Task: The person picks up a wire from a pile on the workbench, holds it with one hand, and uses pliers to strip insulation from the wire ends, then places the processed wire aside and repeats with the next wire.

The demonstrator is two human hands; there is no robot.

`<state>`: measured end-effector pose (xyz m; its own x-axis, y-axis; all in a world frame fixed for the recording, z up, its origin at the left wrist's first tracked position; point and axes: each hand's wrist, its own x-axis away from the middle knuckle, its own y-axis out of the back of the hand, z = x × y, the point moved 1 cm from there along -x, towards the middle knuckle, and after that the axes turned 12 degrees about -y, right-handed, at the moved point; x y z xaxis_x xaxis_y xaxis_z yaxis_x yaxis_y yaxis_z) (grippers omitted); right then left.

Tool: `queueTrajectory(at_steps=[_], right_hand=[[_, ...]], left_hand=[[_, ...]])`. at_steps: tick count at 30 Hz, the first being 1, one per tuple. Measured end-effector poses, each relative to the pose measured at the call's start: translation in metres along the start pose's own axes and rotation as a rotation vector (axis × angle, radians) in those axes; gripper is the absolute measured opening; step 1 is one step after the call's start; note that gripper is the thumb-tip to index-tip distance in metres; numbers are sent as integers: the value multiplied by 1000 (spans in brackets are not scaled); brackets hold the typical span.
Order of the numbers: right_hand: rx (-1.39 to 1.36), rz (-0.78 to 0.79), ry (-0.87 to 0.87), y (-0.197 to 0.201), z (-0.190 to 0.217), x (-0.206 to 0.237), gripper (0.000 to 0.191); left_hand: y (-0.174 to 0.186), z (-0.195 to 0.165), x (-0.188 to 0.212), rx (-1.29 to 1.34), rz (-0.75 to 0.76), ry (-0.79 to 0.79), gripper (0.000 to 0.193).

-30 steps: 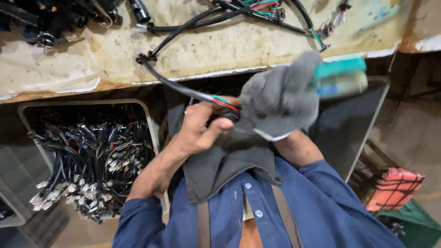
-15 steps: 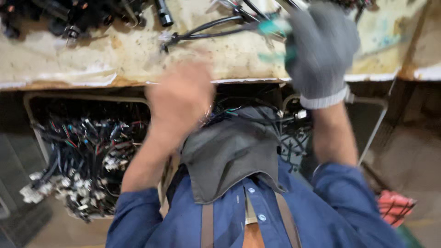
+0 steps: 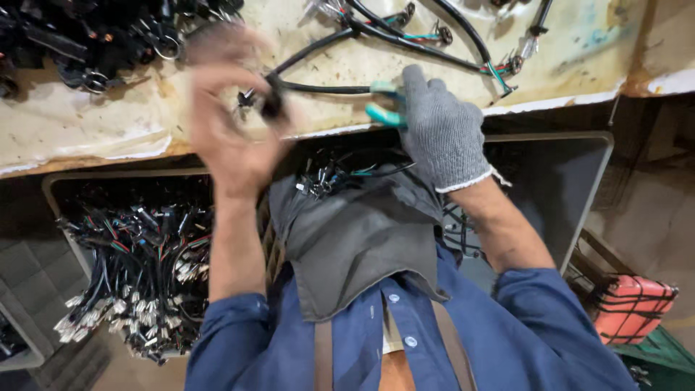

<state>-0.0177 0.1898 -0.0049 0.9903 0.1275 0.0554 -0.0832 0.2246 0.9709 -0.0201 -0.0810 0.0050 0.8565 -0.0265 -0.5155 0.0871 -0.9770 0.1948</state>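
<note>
Bare left hand (image 3: pixel 232 130), blurred, pinches the black cable (image 3: pixel 326 89) at the workbench's (image 3: pixel 94 137) front edge. Gloved right hand (image 3: pixel 438 130) curls its fingers around teal-handled pliers (image 3: pixel 384 108) beside it.

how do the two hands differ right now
The left hand is bare, while the right hand wears a grey knit glove. The left hand is blurred and pinches a black cable at its dark end piece; the right hand is sharp and grips a teal-handled tool against the same cable. Both are raised over the edge of the worn workbench.
</note>
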Motion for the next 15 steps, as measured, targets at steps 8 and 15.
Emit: queueTrajectory(at_steps=[8,15], right_hand=[[-881,149,-151,-23,-45,37,57],[-646,-169,-78,-28,-20,32,43]], left_hand=[[-120,-43,-21,252,399,14,24],[-264,-31,-55,-367,330,-551,67]])
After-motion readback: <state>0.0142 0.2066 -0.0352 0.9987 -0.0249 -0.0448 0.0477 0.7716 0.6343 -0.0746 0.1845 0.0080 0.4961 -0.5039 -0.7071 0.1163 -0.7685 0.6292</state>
